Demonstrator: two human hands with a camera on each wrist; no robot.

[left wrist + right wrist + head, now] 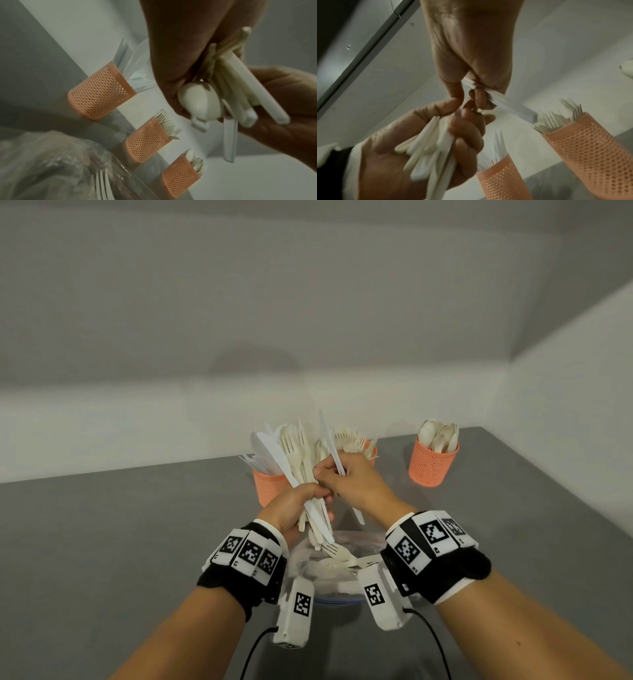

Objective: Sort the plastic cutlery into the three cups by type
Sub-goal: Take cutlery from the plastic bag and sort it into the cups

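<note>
My left hand [310,496] grips a fanned bundle of white and cream knives and forks [291,457], held upright above the bag; a spoon [200,100] sits in the bundle too. My right hand [330,470] touches the bundle and pinches a single white knife [329,440], blade up. In the right wrist view that knife [511,108] juts from my curled fingers [479,97]. Three orange mesh cups stand behind: the left one [269,486] holds knives, the middle one [372,451] forks, the right one [433,462] spoons.
A clear plastic bag [346,542] with loose forks and spoons [339,554] lies on the grey table [120,542] right under my hands. White walls close off the table's far and right sides.
</note>
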